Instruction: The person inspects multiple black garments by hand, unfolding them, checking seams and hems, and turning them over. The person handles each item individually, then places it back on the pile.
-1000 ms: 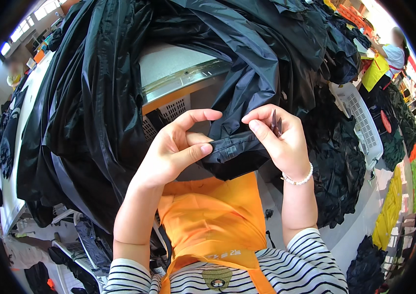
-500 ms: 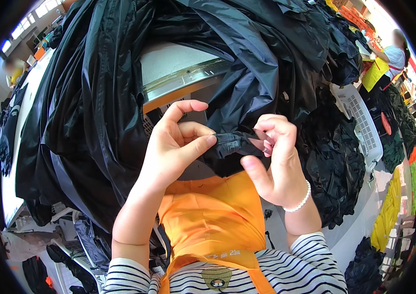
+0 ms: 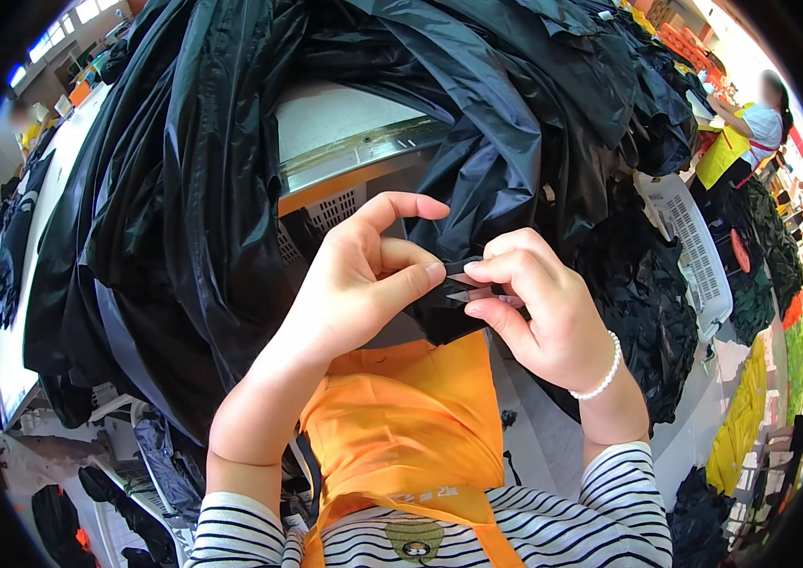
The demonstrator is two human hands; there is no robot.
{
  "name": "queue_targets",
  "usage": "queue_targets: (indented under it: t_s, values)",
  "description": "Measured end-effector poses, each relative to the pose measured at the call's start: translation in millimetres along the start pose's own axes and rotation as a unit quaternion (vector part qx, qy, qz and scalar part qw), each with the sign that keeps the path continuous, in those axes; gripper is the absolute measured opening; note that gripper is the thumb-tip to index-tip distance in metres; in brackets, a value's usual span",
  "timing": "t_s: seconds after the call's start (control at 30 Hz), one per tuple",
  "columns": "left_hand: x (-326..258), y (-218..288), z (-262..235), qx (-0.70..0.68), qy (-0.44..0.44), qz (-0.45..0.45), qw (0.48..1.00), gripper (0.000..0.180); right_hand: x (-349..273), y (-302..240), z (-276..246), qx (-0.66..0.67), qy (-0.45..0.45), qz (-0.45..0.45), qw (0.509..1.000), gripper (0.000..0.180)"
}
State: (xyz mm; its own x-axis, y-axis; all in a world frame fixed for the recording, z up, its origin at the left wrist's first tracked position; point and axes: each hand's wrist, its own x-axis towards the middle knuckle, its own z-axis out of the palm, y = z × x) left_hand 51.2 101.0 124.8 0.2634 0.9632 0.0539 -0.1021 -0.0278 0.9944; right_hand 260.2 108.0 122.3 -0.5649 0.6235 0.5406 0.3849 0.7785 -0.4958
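Observation:
My left hand point(image 3: 349, 284) pinches the edge of a shiny black garment point(image 3: 491, 156) between thumb and index finger, its other fingers curled above. Close against those fingertips is my right hand point(image 3: 548, 303), closed on small thread snips point(image 3: 466, 294). Their two pointed blades are parted and aim left at the pinched edge, and most of their body is hidden by the fingers. Below both hands a fold of the black cloth hangs in front of my orange apron point(image 3: 406, 398).
Black garments point(image 3: 202, 161) are heaped over a pale table point(image 3: 335, 142) with a metal edge. On the right, a white plastic basket point(image 3: 690, 246) stands beside more black cloth point(image 3: 643, 331). A person in a yellow apron point(image 3: 725, 156) works at the far right.
Both hands have shifted slightly right. My right thumb and fingers have closed onto the snips, whose blades have come left to my left fingertips; less of the pinched seam shows.

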Motion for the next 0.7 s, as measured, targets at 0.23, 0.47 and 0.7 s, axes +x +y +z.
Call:
queue_targets:
  t_s: [0.23, 0.47, 0.7]
  values:
    - [0, 2, 0, -0.006, 0.000, -0.013, 1.000, 0.043, 4, 0, 3, -0.038, 0.025, -0.039, 0.998, 0.025]
    - [0, 2, 3, 0.005, 0.011, -0.016, 1.000, 0.043, 3, 2, 4, -0.097, 0.034, -0.078, 0.992, 0.022]
    - [-6, -5, -9, 0.013, -0.092, -0.073, 0.993, 0.034, -1, 13, 4, 0.036, 0.134, 0.009, 0.990, 0.029]
